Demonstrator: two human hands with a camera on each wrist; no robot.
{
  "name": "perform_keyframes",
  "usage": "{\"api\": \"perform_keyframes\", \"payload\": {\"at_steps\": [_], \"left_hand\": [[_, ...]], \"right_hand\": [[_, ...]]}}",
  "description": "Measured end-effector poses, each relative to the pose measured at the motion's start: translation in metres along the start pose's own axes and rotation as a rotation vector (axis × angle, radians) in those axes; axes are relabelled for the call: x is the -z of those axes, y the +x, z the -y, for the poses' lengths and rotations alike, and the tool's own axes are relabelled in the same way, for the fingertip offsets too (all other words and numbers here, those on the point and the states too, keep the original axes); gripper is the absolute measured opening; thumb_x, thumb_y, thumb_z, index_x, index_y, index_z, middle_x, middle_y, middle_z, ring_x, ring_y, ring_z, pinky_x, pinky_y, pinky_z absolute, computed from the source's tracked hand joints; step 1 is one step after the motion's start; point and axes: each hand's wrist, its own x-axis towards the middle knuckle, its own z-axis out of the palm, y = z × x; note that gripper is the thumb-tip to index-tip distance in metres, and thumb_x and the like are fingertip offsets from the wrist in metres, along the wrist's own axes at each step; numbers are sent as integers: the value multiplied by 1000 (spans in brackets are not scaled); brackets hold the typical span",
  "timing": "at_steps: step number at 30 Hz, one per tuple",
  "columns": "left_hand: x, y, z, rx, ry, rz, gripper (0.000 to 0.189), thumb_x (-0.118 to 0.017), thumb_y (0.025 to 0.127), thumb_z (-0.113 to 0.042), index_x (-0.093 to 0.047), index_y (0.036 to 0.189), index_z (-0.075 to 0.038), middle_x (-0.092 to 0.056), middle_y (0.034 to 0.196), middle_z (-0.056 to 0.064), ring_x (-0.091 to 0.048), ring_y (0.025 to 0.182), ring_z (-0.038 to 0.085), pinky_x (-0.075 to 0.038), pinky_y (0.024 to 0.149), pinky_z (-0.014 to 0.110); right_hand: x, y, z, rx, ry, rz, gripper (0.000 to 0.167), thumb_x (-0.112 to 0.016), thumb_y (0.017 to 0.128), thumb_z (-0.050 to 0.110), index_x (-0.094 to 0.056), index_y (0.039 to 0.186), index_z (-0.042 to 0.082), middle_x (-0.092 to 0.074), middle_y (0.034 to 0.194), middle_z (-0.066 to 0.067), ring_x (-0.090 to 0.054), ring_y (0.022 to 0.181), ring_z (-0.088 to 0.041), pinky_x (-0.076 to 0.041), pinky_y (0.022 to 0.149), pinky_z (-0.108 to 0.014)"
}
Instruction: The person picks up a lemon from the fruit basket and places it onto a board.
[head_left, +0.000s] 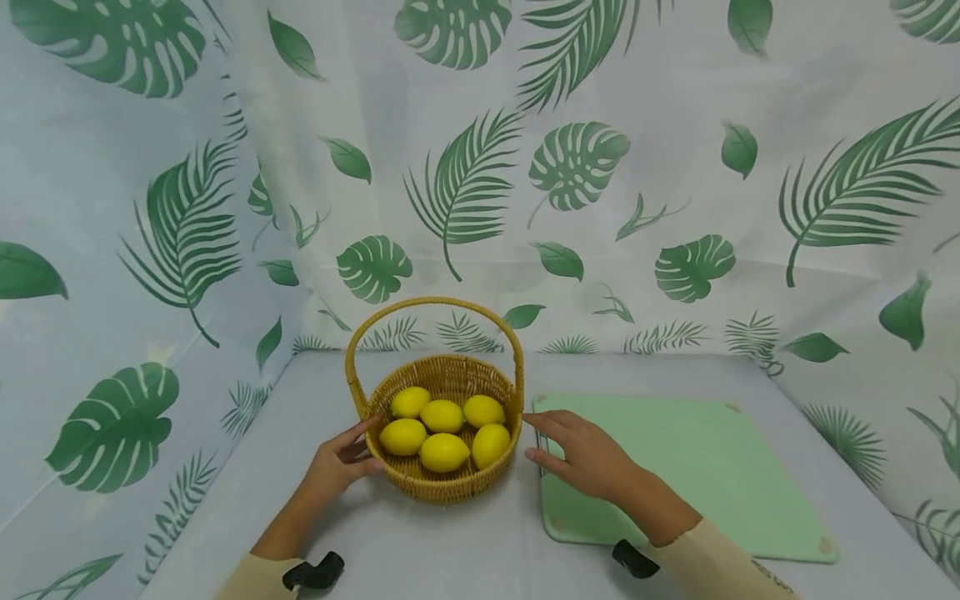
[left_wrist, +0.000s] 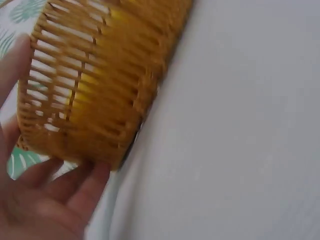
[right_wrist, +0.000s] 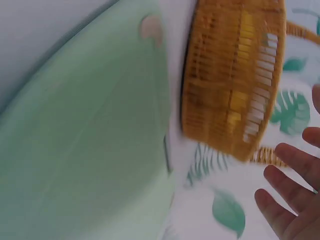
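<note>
A round woven wicker basket (head_left: 442,490) with a tall arched handle stands on the white-covered table. Several yellow lemons (head_left: 444,452) lie inside it. At the basket's left side is my left hand (head_left: 337,463), thumb toward the front and fingers reaching along the wall. The left wrist view has its fingers (left_wrist: 92,192) against the woven side. My right hand (head_left: 588,454) hovers over the left edge of the green cutting board, fingertips beside the basket's right side. Its fingers (right_wrist: 290,187) are spread and hold nothing in the right wrist view.
The pale green cutting board (head_left: 697,475) lies flat right of the basket, its left edge near the basket. A leaf-patterned cloth (head_left: 480,192) hangs behind the table and along both sides. Black wrist devices (head_left: 322,572) sit at both sleeves.
</note>
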Motion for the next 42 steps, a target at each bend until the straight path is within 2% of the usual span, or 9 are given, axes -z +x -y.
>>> {"api": "perform_keyframes", "payload": {"at_steps": [3, 6, 13, 19, 22, 27, 30, 34, 42], "left_hand": [[-6, -3, 3, -13, -87, -45, 62, -74, 84, 0, -49, 140, 3, -39, 147, 21, -46, 125, 43, -49, 91, 34], [-12, -7, 1, -8, -121, -78, 59, -74, 84, 2, -50, 138, 5, -39, 147, 23, -44, 126, 44, -49, 90, 32], [-14, -14, -4, 86, -117, -148, 60, -76, 85, -5, -53, 140, -5, -44, 146, 16, -51, 122, 40, -50, 89, 31], [-15, -17, -3, 112, -163, -145, 61, -75, 86, -7, -51, 142, -7, -42, 148, 12, -51, 123, 37, -50, 88, 30], [-15, -17, -4, 101, -177, -145, 60, -75, 86, -6, -51, 142, -7, -42, 148, 13, -51, 123, 37, -50, 88, 29], [-15, -19, -4, 99, -169, -144, 60, -74, 87, -6, -51, 142, -6, -42, 148, 13, -51, 123, 38, -50, 87, 28], [-15, -17, -4, 113, -151, -154, 61, -75, 85, -7, -51, 141, -6, -43, 147, 11, -52, 122, 37, -50, 87, 28], [-15, -17, -6, 105, -134, -158, 61, -76, 85, -7, -52, 141, -6, -45, 146, 11, -54, 121, 37, -50, 87, 27], [-16, -16, -3, 84, -124, -150, 60, -75, 85, -6, -52, 141, -4, -44, 146, 12, -53, 121, 37, -50, 87, 26]], "right_hand": [[2, 12, 7, 40, 45, 0, 52, -55, 97, 48, -56, 139, 16, -57, 132, -6, -54, 120, -25, -46, 95, -48], [1, 23, 11, 70, 61, 0, 48, -58, 97, 44, -59, 135, 14, -59, 128, -4, -56, 115, -23, -48, 93, -45], [-11, 42, 17, 75, 105, -2, 51, -57, 96, 48, -59, 135, 15, -61, 127, -2, -56, 117, -21, -47, 95, -42], [-21, 52, 27, 41, 204, 28, 47, -59, 97, 42, -61, 133, 11, -62, 126, 0, -56, 117, -20, -45, 97, -43], [-24, 58, 32, 53, 232, 54, 43, -62, 97, 35, -61, 132, 9, -64, 124, -2, -57, 115, -21, -45, 96, -43], [-32, 69, 36, 80, 263, 77, 42, -67, 94, 27, -62, 130, 6, -64, 124, -4, -58, 115, -19, -47, 95, -41], [-36, 78, 37, 69, 286, 130, 43, -67, 94, 30, -62, 131, 9, -62, 127, 0, -56, 117, -15, -46, 96, -37], [-37, 88, 44, 67, 261, 204, 43, -66, 94, 35, -62, 132, 14, -60, 129, 6, -53, 119, -12, -43, 100, -34], [-39, 99, 55, 80, 232, 263, 45, -67, 93, 35, -62, 133, 14, -60, 129, 5, -54, 118, -11, -44, 99, -33]]}}
